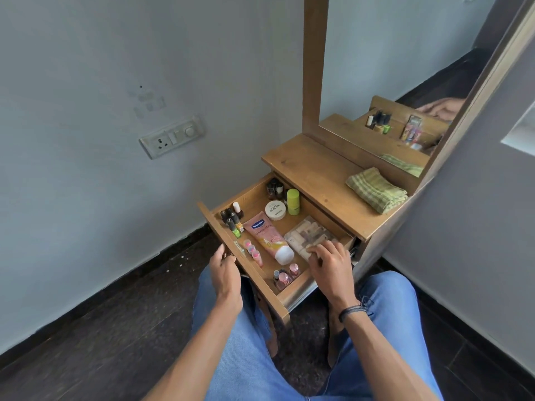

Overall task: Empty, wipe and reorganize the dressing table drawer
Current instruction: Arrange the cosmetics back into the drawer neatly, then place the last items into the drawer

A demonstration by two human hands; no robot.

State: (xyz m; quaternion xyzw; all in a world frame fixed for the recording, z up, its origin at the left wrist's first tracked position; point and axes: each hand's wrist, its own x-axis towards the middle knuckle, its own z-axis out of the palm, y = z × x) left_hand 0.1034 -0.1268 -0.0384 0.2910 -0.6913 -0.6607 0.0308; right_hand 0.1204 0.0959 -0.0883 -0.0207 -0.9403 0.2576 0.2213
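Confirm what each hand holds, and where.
Left hand grips open wooden drawer by its front panel; right hand curls over clear plastic box, near end.

Both our bare forearms run up from the frame's bottom toward centre. L hand [225,270] sits centre-left, back to the camera, thumb up, fingers curled onto the drawer front [257,276]. R hand [330,264] sits centre-right, palm down, w/ a dark cord band on the wrist. Its fingers are arched & the thumb tucked under, gripping the clear case [308,234] by its near end.
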